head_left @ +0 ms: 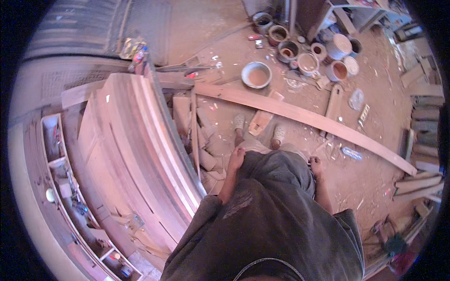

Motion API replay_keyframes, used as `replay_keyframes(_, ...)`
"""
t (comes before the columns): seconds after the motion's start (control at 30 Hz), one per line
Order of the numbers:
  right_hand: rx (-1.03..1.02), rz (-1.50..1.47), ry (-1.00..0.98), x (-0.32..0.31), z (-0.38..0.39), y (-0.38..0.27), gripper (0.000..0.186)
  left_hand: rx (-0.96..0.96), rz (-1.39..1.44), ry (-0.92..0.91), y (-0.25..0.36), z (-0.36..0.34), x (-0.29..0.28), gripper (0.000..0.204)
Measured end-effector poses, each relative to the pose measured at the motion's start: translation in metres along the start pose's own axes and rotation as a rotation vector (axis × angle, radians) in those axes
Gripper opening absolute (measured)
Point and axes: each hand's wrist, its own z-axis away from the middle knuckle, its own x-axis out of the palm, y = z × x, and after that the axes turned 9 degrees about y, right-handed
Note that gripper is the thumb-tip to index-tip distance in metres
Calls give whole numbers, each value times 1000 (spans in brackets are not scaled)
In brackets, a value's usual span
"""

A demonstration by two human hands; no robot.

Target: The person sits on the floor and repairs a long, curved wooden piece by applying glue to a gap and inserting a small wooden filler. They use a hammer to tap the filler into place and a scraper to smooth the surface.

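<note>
Both of my arms hang down at my sides, beside my dark shirt. My left hand (236, 158) is by my left thigh, its fingers curled in against the pale trousers; whether anything is in them is hidden. My right hand (316, 166) is closed loosely at my right hip, and its palm side does not show. Ahead of my feet, a long wooden plank (300, 118) stretches from the stacked boards at the left to the right side. A shorter piece of wood (262, 121) lies between my light, perforated shoes, partly beneath the plank.
Long boards (136, 150) lie stacked on my left, beside a compartmented wooden tray (52, 157) with small items. Wood offcuts (206, 159) lie near my left foot. Ahead are a basin (256, 75) and several buckets (308, 64). A power strip (364, 114) and plastic bottle (351, 153) lie right.
</note>
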Motion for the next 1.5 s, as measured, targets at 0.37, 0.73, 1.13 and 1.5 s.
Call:
replay_keyframes(0.37, -12, 64, -39, 32, -3, -110, 34, -247, 690, 256, 10, -24, -74, 41)
replay_keyframes(0.73, -186, 239, 21, 115, 39, -243, 31, -114, 156, 2, -69, -130, -81, 29)
replay_keyframes(1.13, -566, 330, -120, 320, 52, -408, 23, -387, 645, 206, -79, -239, -161, 34)
replay_keyframes(1.5, -783, 422, -64, 509, -234, -367, 23, -506, 687, 256, -203, -391, -102, 35)
